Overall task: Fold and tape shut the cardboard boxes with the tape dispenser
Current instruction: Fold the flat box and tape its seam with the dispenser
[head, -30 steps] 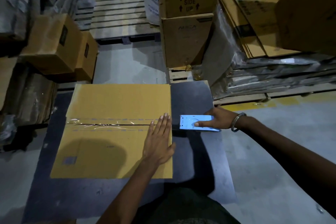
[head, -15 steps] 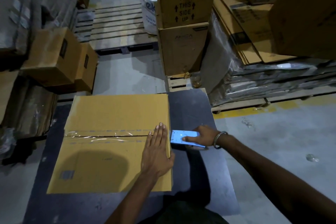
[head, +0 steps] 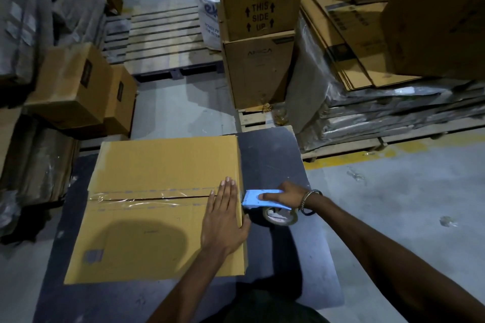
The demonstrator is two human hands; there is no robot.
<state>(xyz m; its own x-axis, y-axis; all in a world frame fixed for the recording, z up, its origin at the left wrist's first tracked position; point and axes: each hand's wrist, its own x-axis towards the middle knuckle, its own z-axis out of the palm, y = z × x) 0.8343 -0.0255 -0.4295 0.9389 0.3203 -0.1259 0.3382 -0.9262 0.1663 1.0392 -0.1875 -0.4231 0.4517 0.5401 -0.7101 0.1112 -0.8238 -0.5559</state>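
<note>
left hand lies flat on the cardboard box lid; right hand, gripping the blue tape dispenser, has now come in to the box's right edge, so the seam looks nearly taped.

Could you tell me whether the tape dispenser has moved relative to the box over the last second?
Yes. The tape dispenser, held by the right hand, has closed in on the box's right edge at the taped seam; earlier a gap separated them.
</note>
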